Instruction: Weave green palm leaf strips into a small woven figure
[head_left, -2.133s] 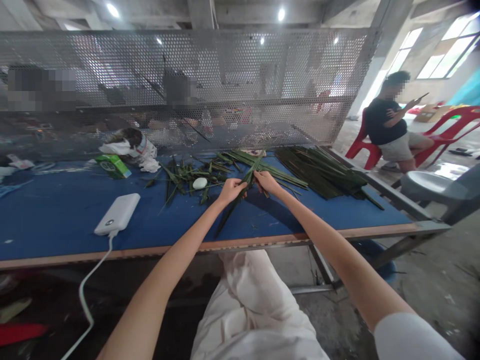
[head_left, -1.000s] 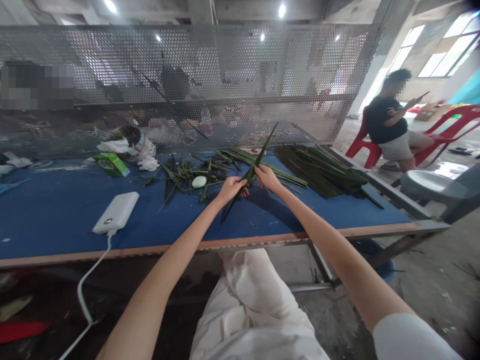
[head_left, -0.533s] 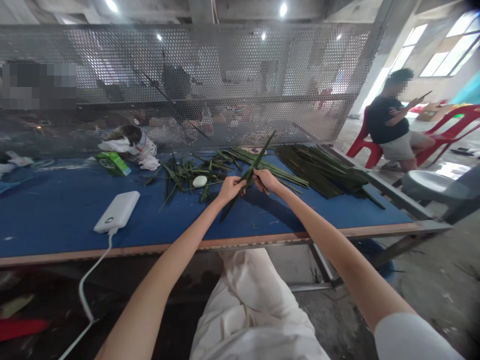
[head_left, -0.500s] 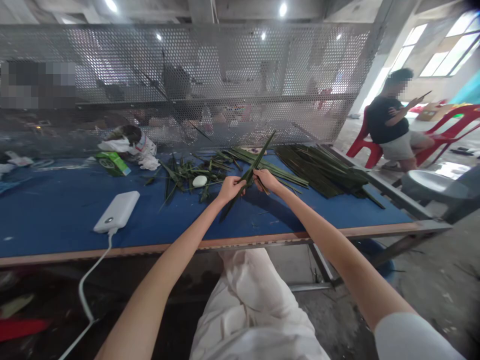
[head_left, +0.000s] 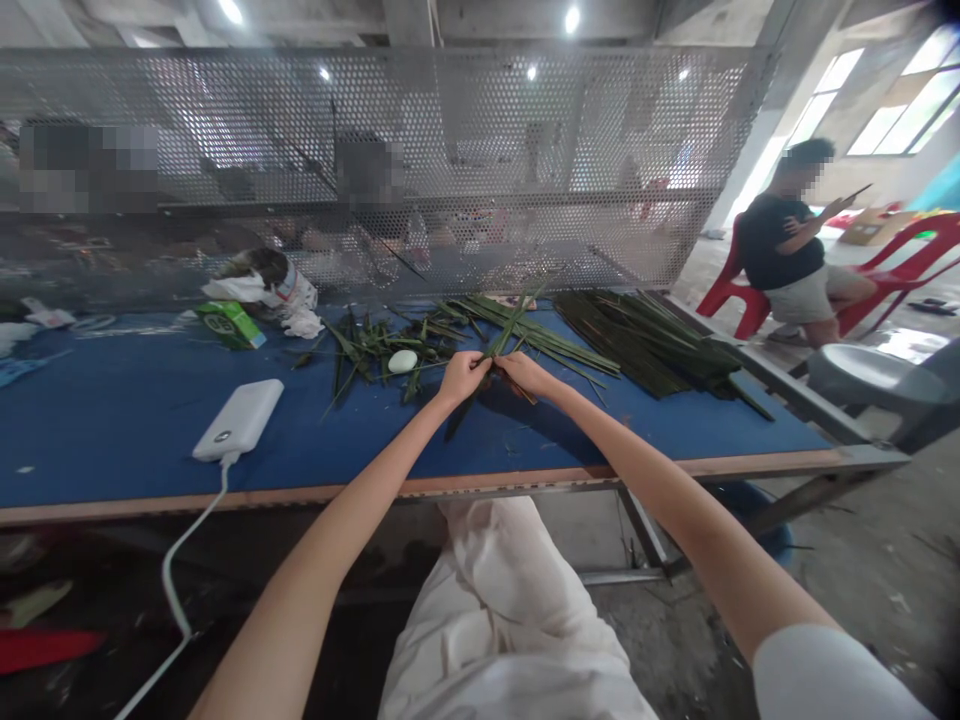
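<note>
A long green leaf (head_left: 489, 368) crosses the middle of the frame just above the near edge of the worktop, its tip slanting up and away and its lower end dipping toward the blue surface. The left hand (head_left: 463, 376) is closed around it, and the right hand (head_left: 526, 374) pinches it just beside that grip, so the two hands nearly meet. Behind them, a loose heap of cut leaves (head_left: 382, 353) lies on the blue worktop (head_left: 97, 440) around a white egg-shaped object (head_left: 402, 361). To its right lie paler long strips (head_left: 534, 335) and a dark stack of leaf strips (head_left: 645, 340). Toward the left, a white power bank (head_left: 238, 420) trails a white cable (head_left: 172, 590) over the near edge, and a green carton (head_left: 232, 325) sits beside crumpled white plastic (head_left: 262, 292). A perforated metal screen (head_left: 375, 130) rises along the far edge. At upper right, a seated person (head_left: 784, 240) holds up a phone on a red plastic chair (head_left: 731, 290).
</note>
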